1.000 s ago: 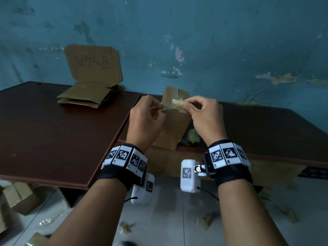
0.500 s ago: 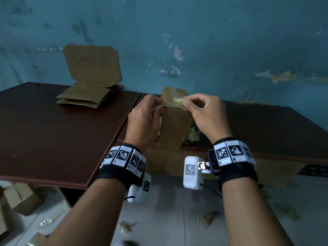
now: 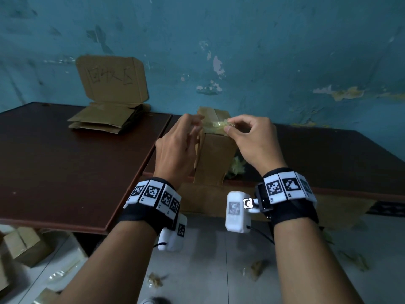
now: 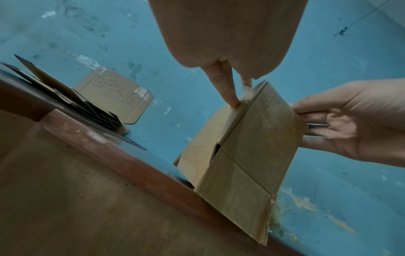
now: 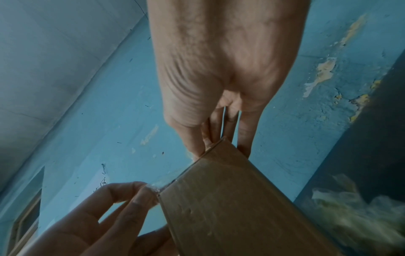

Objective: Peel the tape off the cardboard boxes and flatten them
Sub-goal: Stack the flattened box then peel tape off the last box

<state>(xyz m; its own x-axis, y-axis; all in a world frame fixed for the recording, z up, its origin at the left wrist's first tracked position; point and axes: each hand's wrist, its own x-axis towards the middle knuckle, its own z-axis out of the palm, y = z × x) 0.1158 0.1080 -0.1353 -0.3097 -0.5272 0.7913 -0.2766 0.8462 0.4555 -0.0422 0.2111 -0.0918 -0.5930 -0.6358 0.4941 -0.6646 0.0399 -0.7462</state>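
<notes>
A small brown cardboard box (image 3: 215,159) stands upright on the near edge of the dark table (image 3: 324,156). A crumpled strip of clear tape (image 3: 218,125) runs across the box's top. My right hand (image 3: 229,128) pinches the right end of the tape between thumb and forefinger. My left hand (image 3: 197,126) pinches the box's top left corner, where the tape ends. The left wrist view shows a finger and thumb on either side of the top edge of the box (image 4: 252,147). In the right wrist view, left fingertips (image 5: 149,192) meet at the taped corner of the box (image 5: 230,207).
Flattened cardboard (image 3: 103,119) is stacked at the back of the left table (image 3: 65,172), under a cardboard sign (image 3: 111,81) leaning on the blue wall. A wad of peeled tape (image 3: 236,166) lies right of the box. Boxes (image 3: 24,244) and tape scraps (image 3: 155,279) litter the floor.
The box has gone from tilted back to standing upright. My left hand has let go of the stretched tape strand and moved onto the box's top corner. My right hand keeps the tape.
</notes>
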